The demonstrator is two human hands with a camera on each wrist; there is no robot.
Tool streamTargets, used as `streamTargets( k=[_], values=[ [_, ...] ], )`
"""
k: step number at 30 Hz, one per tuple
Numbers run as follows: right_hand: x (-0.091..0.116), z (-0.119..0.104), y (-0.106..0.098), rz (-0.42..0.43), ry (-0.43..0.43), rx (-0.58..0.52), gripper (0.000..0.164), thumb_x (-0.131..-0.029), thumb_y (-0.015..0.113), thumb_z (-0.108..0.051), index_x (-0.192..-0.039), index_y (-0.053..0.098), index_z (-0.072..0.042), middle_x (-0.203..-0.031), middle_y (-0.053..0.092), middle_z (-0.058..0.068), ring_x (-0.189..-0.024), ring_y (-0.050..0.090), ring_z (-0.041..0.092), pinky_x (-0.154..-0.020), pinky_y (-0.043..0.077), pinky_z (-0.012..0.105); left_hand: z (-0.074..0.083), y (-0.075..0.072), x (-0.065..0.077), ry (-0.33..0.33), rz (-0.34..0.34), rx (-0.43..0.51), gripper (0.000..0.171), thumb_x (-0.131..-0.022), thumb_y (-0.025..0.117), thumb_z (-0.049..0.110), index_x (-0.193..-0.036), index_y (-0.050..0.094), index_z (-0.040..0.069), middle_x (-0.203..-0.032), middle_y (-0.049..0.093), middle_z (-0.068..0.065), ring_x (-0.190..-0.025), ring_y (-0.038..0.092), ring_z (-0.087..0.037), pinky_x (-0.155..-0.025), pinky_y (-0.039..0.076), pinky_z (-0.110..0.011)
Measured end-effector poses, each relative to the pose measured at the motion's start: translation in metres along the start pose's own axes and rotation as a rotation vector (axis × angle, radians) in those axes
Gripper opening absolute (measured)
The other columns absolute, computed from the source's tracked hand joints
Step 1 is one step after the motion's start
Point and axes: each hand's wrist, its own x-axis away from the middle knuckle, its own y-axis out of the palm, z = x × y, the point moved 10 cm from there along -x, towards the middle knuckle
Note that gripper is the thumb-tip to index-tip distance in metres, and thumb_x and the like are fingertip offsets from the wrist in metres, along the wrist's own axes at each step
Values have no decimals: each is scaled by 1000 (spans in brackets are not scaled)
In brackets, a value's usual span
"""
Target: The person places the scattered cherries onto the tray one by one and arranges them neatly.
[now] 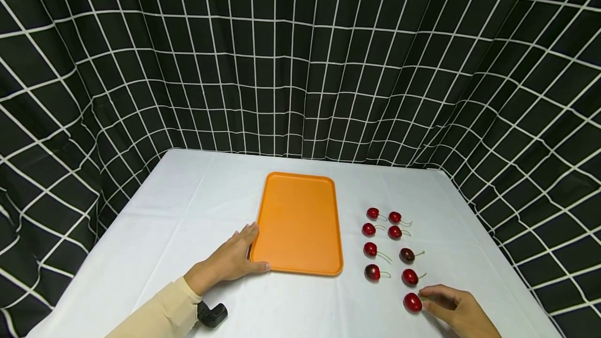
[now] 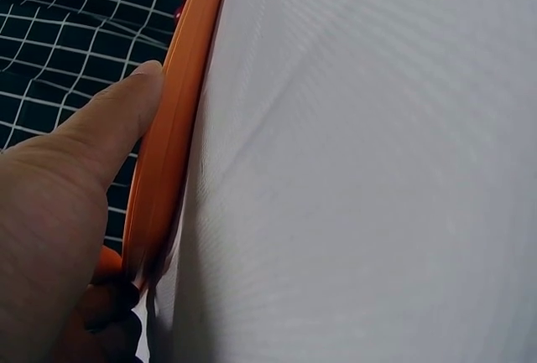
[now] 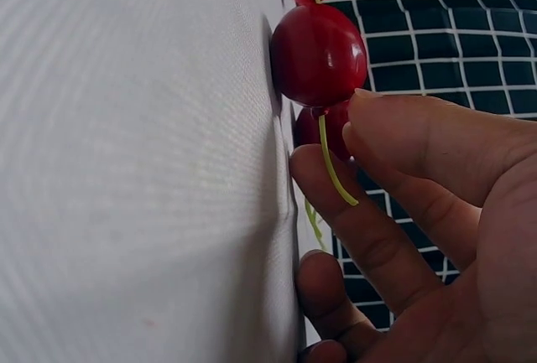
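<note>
In the head view my left hand (image 1: 232, 257) lies at the near left corner of an orange tray (image 1: 300, 223). Its fingers run along the left edge and the thumb lies against the front rim, also seen beside the tray (image 2: 168, 145) in the left wrist view. My right hand (image 1: 457, 309) is at the nearest red cherry (image 1: 412, 302), which rests on the white cloth. In the right wrist view, thumb and fingertips are close around the stem end of this cherry (image 3: 319, 57). Its green stem (image 3: 327, 153) hangs free; no firm pinch shows.
More cherries lie in two columns right of the tray, including a dark one (image 1: 407, 255) and a red one (image 1: 373, 213). A black curved object (image 1: 212, 315) is below my left wrist. Black curtains with a white grid (image 1: 291, 67) surround the white-covered table (image 1: 202, 197).
</note>
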Motion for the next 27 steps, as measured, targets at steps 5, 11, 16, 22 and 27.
streamTargets(
  k=[5, 11, 16, 22, 27],
  values=[
    [0, -1, -1, 0, -14, 6, 31, -80, 80, -18, -106, 72, -2, -104, 68, 10, -89, 58, 22, -83, 54, 43, 0, 0, 0, -6, -1, -3, 108, -77, 70, 62, -147, 27, -9, -155, 19, -21, -142, 17, -33, -114, 13, -49],
    [0, 0, 0, -14, -23, 2, 31, -80, 80, -19, -106, 73, -3, -105, 67, 8, -91, 58, 21, -79, 53, 33, 0, 0, 0, -7, -4, -4, 109, -77, 70, 62, -148, 26, -9, -155, 19, -22, -142, 17, -33, -114, 13, -50],
    [1, 0, 2, -20, -36, 11, 28, -80, 79, -17, -104, 73, -4, -105, 68, 8, -92, 60, 19, -76, 51, 25, -1, 1, 1, 2, -11, -12, 108, -78, 70, 61, -147, 26, -9, -155, 18, -22, -142, 17, -34, -114, 14, -50],
    [0, 2, -1, 34, -10, 24, 21, -79, 79, -14, -98, 74, -5, -94, 69, 6, -85, 60, 19, -70, 50, 24, -1, 1, 1, 4, -10, -2, 109, -78, 70, 62, -147, 25, -9, -155, 18, -22, -142, 16, -34, -114, 13, -50],
    [2, 1, -6, 75, 7, 21, 16, -79, 79, -13, -92, 74, -5, -86, 69, 5, -79, 59, 19, -67, 50, 26, -1, 1, 0, 3, -13, -1, 109, -78, 69, 62, -148, 24, -9, -155, 17, -22, -143, 16, -34, -114, 13, -50]
  ],
)
